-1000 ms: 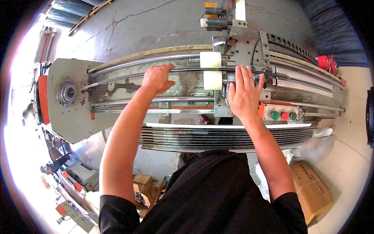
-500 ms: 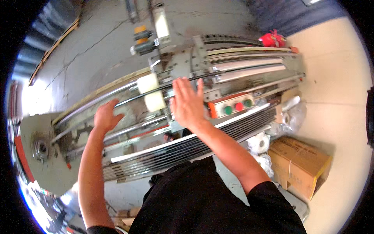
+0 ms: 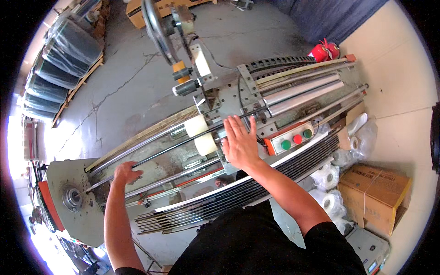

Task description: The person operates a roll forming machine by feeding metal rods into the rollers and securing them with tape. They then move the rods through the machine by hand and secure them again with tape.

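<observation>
A long black rod [image 3: 169,145] runs lengthwise along a grey machine with steel guide rails. My left hand [image 3: 126,174] is closed over the rod's left end, thumb held apart, where a thinner silver shaft [image 3: 97,184] leads to a round chuck [image 3: 72,198]. My right hand [image 3: 241,144] lies flat, fingers stretched, on the rod at the carriage [image 3: 228,97]. Between my hands, a white roller [image 3: 200,134] touches the rod. Nearer my body is a rack of several black rods [image 3: 238,195].
An orange-edged control box [image 3: 291,138] with green and red buttons sits right of my right hand. A motor arm [image 3: 158,32] rises behind the carriage. Plastic-wrapped rolls [image 3: 326,178] and a cardboard box [image 3: 373,195] stand at right. Red fire extinguishers [image 3: 324,51] stand far right, wrapped dark rolls [image 3: 73,43] far left.
The view has shifted, so the machine sits lower and further right. My left hand has moved left along the rod, closer to the chuck. My right hand stays flat at the carriage.
</observation>
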`<state>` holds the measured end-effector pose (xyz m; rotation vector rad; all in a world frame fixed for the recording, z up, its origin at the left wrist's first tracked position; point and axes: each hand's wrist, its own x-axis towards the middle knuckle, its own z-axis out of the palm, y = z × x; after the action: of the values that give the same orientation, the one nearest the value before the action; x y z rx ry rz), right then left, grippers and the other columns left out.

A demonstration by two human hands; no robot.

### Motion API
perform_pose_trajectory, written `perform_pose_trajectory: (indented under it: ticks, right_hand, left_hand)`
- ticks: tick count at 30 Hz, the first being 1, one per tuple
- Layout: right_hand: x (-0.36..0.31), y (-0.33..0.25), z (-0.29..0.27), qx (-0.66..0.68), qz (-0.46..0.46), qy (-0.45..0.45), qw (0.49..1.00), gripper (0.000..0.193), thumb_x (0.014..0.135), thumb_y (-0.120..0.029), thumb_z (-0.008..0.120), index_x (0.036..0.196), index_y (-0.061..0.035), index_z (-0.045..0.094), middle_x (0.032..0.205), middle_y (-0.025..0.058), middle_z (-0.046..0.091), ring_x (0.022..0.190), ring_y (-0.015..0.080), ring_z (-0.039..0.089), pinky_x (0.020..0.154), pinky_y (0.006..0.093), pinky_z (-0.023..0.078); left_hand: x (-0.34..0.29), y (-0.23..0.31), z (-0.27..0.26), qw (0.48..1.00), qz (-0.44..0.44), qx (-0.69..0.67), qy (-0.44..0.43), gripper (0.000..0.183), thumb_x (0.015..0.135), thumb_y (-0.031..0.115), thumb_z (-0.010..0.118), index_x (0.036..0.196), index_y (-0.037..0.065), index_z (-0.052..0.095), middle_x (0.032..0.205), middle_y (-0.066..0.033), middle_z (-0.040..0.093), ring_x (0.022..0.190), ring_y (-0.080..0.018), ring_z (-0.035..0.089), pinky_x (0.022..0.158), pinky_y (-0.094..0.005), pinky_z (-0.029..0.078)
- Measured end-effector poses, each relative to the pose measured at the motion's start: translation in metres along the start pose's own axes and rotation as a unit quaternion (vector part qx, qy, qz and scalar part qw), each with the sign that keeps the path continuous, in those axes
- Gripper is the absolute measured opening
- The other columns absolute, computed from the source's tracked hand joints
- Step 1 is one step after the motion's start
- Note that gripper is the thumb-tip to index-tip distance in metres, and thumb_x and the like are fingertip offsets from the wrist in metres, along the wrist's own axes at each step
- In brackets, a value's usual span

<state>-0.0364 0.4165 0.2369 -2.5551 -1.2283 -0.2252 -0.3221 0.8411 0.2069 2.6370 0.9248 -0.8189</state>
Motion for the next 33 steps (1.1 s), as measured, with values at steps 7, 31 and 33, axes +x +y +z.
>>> perform_pose_trajectory:
  ticks: [7,31,33]
  right_hand:
    - [-0.001,-0.003,0.003,-0.019,-0.001,-0.01,1.0,0.063,0.102,-0.03,0.06,0.155,0.0033,0.052,0.162,0.0189,0.053,0.157,0.0337,0.043,0.131,0.07,0.013]
    - [0.002,-0.008,-0.002,-0.072,-0.025,-0.006,0.997,0.06,0.1,-0.026,0.06,0.153,0.0037,0.054,0.157,0.0194,0.055,0.153,0.0349,0.046,0.131,0.0671,0.017]
    - [-0.002,-0.004,-0.002,-0.073,-0.022,-0.005,0.997,0.061,0.1,-0.027,0.06,0.153,0.0038,0.054,0.158,0.0196,0.054,0.154,0.0348,0.045,0.131,0.0674,0.017]
  left_hand:
    - [0.01,0.12,-0.019,0.995,0.089,-0.037,-0.002,0.076,0.083,0.063,0.083,0.145,0.022,0.072,0.135,-0.0171,0.076,0.126,-0.0397,0.071,0.109,-0.0532,0.055]
    - [-0.002,0.031,0.032,0.978,0.12,-0.098,0.141,0.076,0.085,0.036,0.088,0.152,0.014,0.06,0.147,-0.0159,0.068,0.14,-0.0366,0.06,0.118,-0.0496,0.047]
    - [-0.004,-0.002,0.032,0.984,0.044,-0.126,0.115,0.07,0.082,0.038,0.09,0.144,0.014,0.068,0.147,-0.0151,0.068,0.14,-0.0384,0.059,0.122,-0.0493,0.044]
